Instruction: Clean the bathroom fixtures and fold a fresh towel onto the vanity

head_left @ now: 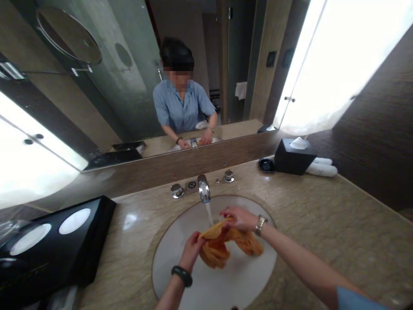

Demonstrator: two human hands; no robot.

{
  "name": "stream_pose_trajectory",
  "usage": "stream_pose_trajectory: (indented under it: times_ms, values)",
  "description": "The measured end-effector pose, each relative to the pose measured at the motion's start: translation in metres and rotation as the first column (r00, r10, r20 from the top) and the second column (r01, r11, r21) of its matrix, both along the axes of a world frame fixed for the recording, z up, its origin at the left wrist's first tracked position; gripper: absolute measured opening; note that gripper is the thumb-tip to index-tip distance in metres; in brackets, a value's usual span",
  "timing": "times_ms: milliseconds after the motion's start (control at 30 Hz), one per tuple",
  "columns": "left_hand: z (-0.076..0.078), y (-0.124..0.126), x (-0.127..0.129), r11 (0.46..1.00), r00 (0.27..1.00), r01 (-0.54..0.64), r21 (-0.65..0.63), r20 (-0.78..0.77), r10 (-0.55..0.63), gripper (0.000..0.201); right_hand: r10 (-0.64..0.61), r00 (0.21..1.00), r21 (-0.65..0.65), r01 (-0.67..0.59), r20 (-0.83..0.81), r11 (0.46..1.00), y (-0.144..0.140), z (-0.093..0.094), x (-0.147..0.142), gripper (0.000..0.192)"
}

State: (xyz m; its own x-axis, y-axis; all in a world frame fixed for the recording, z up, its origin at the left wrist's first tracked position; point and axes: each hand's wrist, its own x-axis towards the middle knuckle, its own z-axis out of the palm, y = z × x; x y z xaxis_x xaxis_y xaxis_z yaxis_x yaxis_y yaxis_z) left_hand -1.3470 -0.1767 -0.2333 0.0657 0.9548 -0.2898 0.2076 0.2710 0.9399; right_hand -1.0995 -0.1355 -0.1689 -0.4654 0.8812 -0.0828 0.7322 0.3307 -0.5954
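An orange cloth (214, 252) hangs bunched between my hands over the white oval sink (171, 275). My left hand (192, 249), with a dark bangle at the wrist, pinches its left edge. Higher and to the right, my right hand (238, 218) grips the cloth's upper part, and a metal watch circles that wrist. Water (209, 214) runs from the chrome faucet (203, 188) just behind the cloth's top edge. Part of the cloth droops to the right below my right hand.
Chrome knobs (177, 190) flank the faucet on the marble counter (309, 224). A black tray (80, 241) holding white round items stands at left. At back right are a black tissue box (293, 157), rolled white towels (322, 168) and a dark dish (266, 165). A mirror (129, 86) rises behind.
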Motion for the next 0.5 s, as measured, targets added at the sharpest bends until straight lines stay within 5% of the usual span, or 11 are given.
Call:
stream_pose_trajectory:
  times_ms: [167,367,433,500]
  values:
    - [-0.002,0.034,-0.043,0.978,0.965,-0.179,0.104,-0.175,0.195,0.052,-0.177,0.966,-0.007,0.182,0.191,0.983,0.024,-0.032,0.039,0.046]
    - [-0.032,0.022,-0.029,0.980,0.907,-0.068,0.188,-0.396,0.139,0.057,-0.075,0.941,-0.158,0.134,0.330,0.978,-0.010,-0.112,-0.027,0.068]
    - [-0.039,0.017,-0.010,0.988,0.899,0.020,0.150,-0.435,0.048,0.066,-0.018,0.958,-0.202,0.079,0.288,0.976,-0.017,-0.115,-0.046,0.061]
    - [-0.044,0.017,0.012,0.988,0.877,0.125,0.088,-0.476,-0.068,0.073,-0.005,0.979,-0.165,0.039,0.202,0.986,-0.016,-0.094,-0.053,0.051]
